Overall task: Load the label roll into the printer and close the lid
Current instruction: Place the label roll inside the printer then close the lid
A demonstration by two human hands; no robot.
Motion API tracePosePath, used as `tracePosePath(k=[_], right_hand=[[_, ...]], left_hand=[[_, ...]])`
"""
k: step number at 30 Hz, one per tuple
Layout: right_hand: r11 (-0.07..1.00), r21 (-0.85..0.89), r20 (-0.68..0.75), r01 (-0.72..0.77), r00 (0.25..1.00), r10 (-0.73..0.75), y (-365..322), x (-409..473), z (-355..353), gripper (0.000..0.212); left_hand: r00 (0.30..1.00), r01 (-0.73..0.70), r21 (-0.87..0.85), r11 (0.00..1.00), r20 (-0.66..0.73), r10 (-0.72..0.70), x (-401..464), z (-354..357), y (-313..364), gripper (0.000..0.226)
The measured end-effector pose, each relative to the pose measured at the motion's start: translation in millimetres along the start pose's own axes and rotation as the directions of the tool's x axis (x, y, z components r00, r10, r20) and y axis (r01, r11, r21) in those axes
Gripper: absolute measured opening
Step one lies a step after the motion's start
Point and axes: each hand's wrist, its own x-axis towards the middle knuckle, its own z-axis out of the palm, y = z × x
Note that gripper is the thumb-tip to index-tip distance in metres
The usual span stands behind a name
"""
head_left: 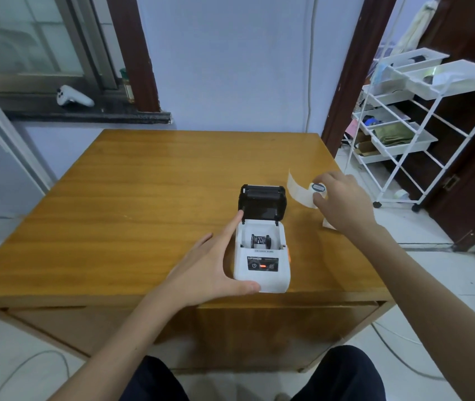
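Two hands in view, both busy. Printer sits on the wooden table near its front edge, lid swung up and back at the printer's 12 o'clock, bay open with a dark spindle visible inside. Left hand is at the printer's 9 o'clock, fingers spread apart: thumb pressed along the front-left corner of the white body, index finger stretched up to touch the lid's lower left edge; not wrapped around anything. Label roll is off the printer, at roughly its 2 o'clock, raised in the right hand. Right-hand fingers are clamped on the roll: fingertips over its top, thumb under it, the round end cap facing the camera. A loose strip of labels trails from the roll toward 9 o'clock, ending short of the lid. Roll and printer are apart, not touching.
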Motion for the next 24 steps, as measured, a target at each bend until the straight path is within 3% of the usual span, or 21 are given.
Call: tracePosePath(k=[7,16,24], right_hand=[[0.989,-0.146,0.075,0.032,0.997,-0.022,-6.1,9.5,12.7,0.039],[0.989,-0.142,0.191,0.031,0.982,-0.003,-1.2,22.5,16.5,0.056],[0.987,-0.152,0.182,0.054,0.983,-0.026,8.5,32.8,20.4,0.053]], left_hand=[[1.000,-0.010,0.011,1.000,-0.005,0.010,0.6,-1.2,-0.5,0.123],[1.000,-0.026,0.003,1.000,-0.010,0.026,2.7,-1.5,-1.8,0.122],[1.000,-0.028,-0.005,1.000,-0.014,0.028,3.0,-0.7,-4.0,0.122]])
